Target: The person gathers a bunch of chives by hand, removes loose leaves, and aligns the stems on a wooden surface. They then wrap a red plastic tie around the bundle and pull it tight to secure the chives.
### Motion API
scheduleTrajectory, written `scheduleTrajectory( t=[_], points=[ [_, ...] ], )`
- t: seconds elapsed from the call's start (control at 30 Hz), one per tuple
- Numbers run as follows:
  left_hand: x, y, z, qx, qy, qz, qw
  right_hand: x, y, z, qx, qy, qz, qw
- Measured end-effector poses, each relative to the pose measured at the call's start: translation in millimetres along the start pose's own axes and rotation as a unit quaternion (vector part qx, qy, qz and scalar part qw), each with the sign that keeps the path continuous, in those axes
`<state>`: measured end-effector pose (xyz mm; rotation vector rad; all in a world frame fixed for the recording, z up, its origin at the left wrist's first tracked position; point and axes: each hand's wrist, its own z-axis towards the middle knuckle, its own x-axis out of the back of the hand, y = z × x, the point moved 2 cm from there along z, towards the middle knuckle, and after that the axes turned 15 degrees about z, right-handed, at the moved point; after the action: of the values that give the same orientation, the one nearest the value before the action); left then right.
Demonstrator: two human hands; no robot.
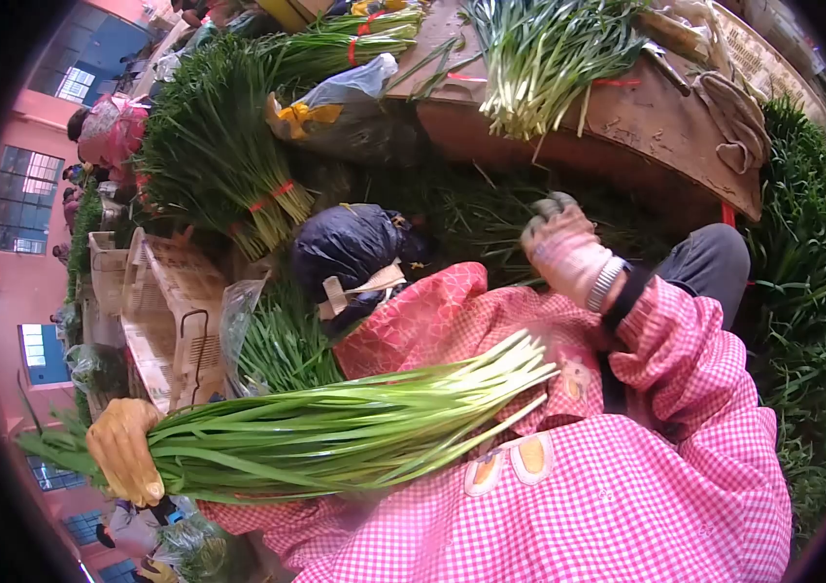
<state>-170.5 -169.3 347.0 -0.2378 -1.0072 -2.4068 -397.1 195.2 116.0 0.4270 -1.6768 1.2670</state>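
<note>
A long loose bunch of garlic chives point(335, 428) lies across my lap, pale stem ends to the right. My left hand point(126, 452), in a tan glove, is closed around its leafy end at the left. My right hand point(565, 248), in a stained whitish glove with a metal watch at the wrist, is raised past my knee. Its fingers are bent and partly apart, and I see nothing held in them. Beneath it, scattered green leaves lie in shadow. A dark plastic-wrapped bundle point(350, 248) sits between the hands, beyond my pink checked smock point(607, 496).
A brown board point(670, 126) bears more chives point(554, 58). Red-banded bunches point(238, 146) stand at upper left, near a plastic bag point(345, 97). Beige crates point(175, 311) are at left, with more chives point(282, 340) beside them. Greens point(811, 291) fill the right side. Other people point(112, 136) sit farther off.
</note>
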Motion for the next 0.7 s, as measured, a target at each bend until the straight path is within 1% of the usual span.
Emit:
scheduleTrajectory(
  t=[0.03, 0.07, 0.1, 0.13, 0.17, 0.2, 0.23, 0.27, 0.3, 0.33, 0.37, 0.4, 0.43, 0.5, 0.53, 0.57, 0.63, 0.67, 0.7],
  points=[
    [3, -4, 0, 0.005, 0.051, -0.022, 0.998, -3, 5, -4, 0.122, 0.041, -0.014, 0.992],
    [-2, -13, -1, 0.011, 0.163, -0.032, 0.986, 3, -5, -1, 0.063, 0.046, 0.195, 0.978],
    [-12, -20, 0, 0.001, 0.313, -0.025, 0.949, 10, -26, 0, 0.009, 0.035, 0.402, 0.915],
    [-21, -28, 0, -0.019, 0.444, 0.012, 0.896, 11, -35, 2, 0.013, 0.001, 0.486, 0.874],
    [-25, -32, -5, -0.030, 0.519, 0.051, 0.853, 13, -46, 6, 0.014, -0.036, 0.562, 0.826],
    [-25, -36, -14, -0.036, 0.557, 0.075, 0.826, 16, -64, 6, -0.011, -0.112, 0.626, 0.771],
    [-23, -36, -22, -0.002, 0.553, 0.094, 0.828, 18, -78, 3, -0.043, -0.189, 0.676, 0.711],
    [-17, -28, -41, -0.002, 0.497, 0.045, 0.867, 16, -90, 0, -0.012, -0.202, 0.655, 0.728],
    [-18, -38, -39, -0.013, 0.536, 0.048, 0.843, 13, -95, 0, 0.013, -0.215, 0.632, 0.744],
    [-17, -37, -44, -0.020, 0.534, 0.055, 0.844, 7, -93, 1, 0.053, -0.210, 0.547, 0.808],
    [-18, -38, -52, -0.026, 0.533, 0.058, 0.844, 6, -92, -1, 0.074, -0.177, 0.506, 0.841],
    [-21, -38, -57, -0.046, 0.542, 0.049, 0.838, 8, -93, -2, 0.089, -0.170, 0.476, 0.858],
    [-22, -38, -63, -0.042, 0.550, 0.064, 0.831, 10, -94, -2, 0.106, -0.161, 0.445, 0.875],
    [-25, -40, -67, -0.053, 0.576, 0.053, 0.814, 7, -97, -3, 0.124, -0.170, 0.337, 0.918],
    [-27, -36, -74, -0.040, 0.569, 0.088, 0.817, 5, -101, -5, 0.137, -0.164, 0.317, 0.924],
    [-24, -32, -74, 0.006, 0.549, 0.101, 0.830, 8, -107, -6, 0.171, -0.150, 0.278, 0.933],
    [-27, -37, -78, -0.041, 0.564, 0.122, 0.816, 1, -100, -6, 0.150, -0.147, 0.305, 0.929],
    [-31, -36, -80, -0.047, 0.614, 0.098, 0.781, 3, -99, -4, 0.123, -0.171, 0.332, 0.920],
    [-31, -36, -79, -0.051, 0.588, 0.092, 0.802, 6, -98, 1, 0.096, -0.192, 0.358, 0.909]
  ],
)
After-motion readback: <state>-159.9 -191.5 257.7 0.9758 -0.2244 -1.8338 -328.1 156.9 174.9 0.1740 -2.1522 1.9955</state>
